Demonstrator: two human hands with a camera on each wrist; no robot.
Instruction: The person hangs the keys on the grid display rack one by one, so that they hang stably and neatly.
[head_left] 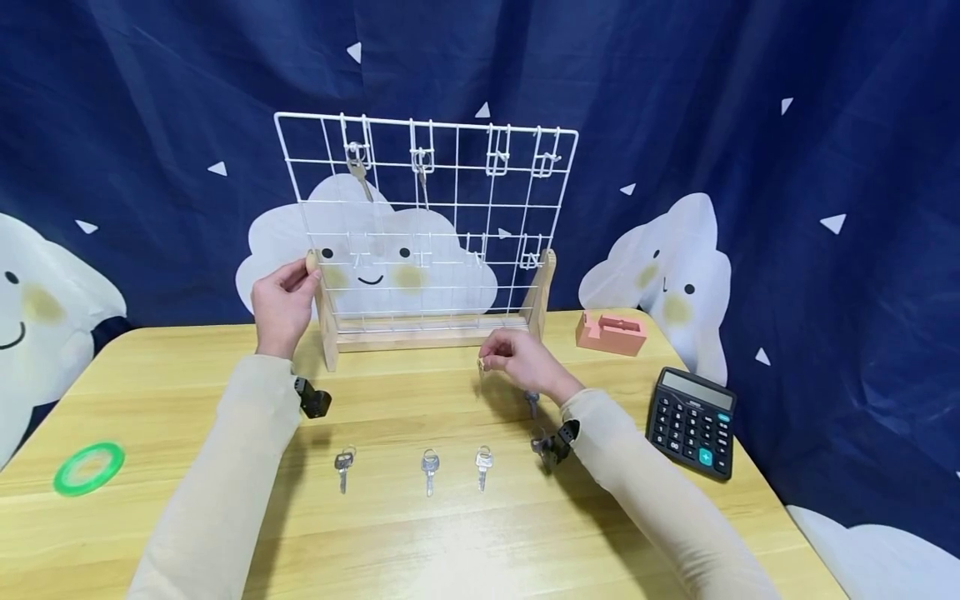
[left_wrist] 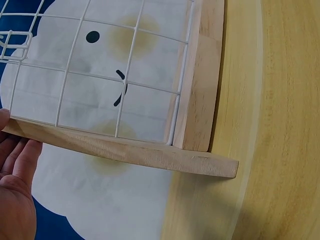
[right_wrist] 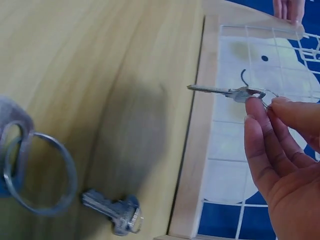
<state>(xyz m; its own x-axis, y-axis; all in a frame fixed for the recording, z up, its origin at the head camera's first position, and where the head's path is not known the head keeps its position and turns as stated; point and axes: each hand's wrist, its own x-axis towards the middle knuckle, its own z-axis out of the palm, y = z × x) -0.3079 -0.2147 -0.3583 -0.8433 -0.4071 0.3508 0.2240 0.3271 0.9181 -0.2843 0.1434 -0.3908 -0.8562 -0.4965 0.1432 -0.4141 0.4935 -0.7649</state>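
Note:
My left hand (head_left: 282, 304) grips the top of the left wooden post (left_wrist: 145, 152) of a rack with a white wire grid (head_left: 431, 125). My right hand (head_left: 521, 358) pinches a silver key (right_wrist: 241, 94) by its ring, in front of the rack's wooden base (head_left: 420, 335) and above the table. In the right wrist view this key's blade points away from the fingertips. Two keys hang from hooks at the grid's upper left, one key (head_left: 360, 175) left of the other (head_left: 422, 177). Other hooks along the grid's upper right hold no keys.
Loose keys with rings lie on the table: a left key (head_left: 343, 468), a middle key (head_left: 430, 472), a right key (head_left: 483, 467) and one (head_left: 532, 402) under my right hand. A pink tape dispenser (head_left: 612, 335), black calculator (head_left: 692, 423) and green ring (head_left: 66, 479) lie farther out.

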